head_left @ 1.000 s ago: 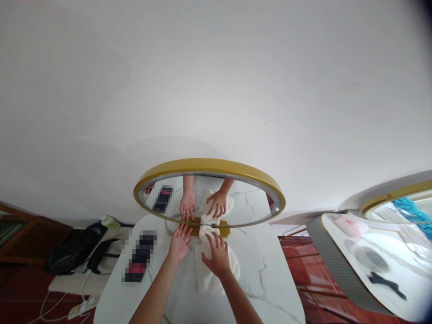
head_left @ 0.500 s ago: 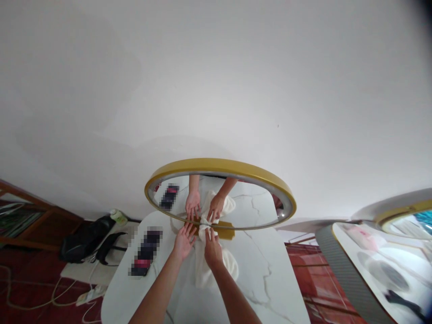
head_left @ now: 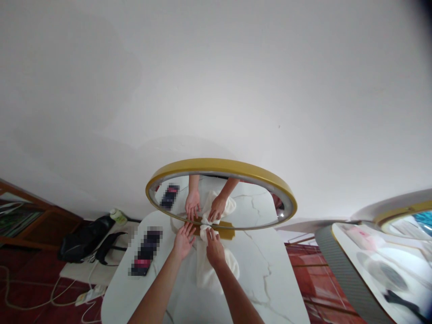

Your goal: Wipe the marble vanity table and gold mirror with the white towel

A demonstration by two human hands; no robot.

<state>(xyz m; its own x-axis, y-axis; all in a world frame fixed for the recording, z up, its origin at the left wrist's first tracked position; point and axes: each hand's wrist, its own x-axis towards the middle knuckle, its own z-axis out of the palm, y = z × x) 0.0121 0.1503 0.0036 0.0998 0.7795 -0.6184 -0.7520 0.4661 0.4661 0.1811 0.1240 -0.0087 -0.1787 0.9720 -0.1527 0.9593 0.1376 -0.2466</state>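
A white towel (head_left: 206, 274) lies bunched on the white marble table (head_left: 263, 274), right in front of an oval gold-framed mirror (head_left: 221, 165). My right hand (head_left: 213, 248) rests on the towel with its fingers closed on the cloth near the mirror's gold base (head_left: 226, 234). My left hand (head_left: 183, 240) is held open just left of the towel, fingers stretched toward the mirror's lower edge. Both hands and the towel show again as a reflection in the glass.
A blurred dark flat object (head_left: 145, 252) lies on the table's left side. On the floor to the left are a black bag (head_left: 84, 240), a small bottle (head_left: 118, 216) and a white cable strip (head_left: 84, 298). A second mirror and table (head_left: 374, 265) stand at right.
My right hand slid forward over the towel toward the mirror base and its fingers closed on the cloth. The view shifted slightly left; my left hand stayed open.
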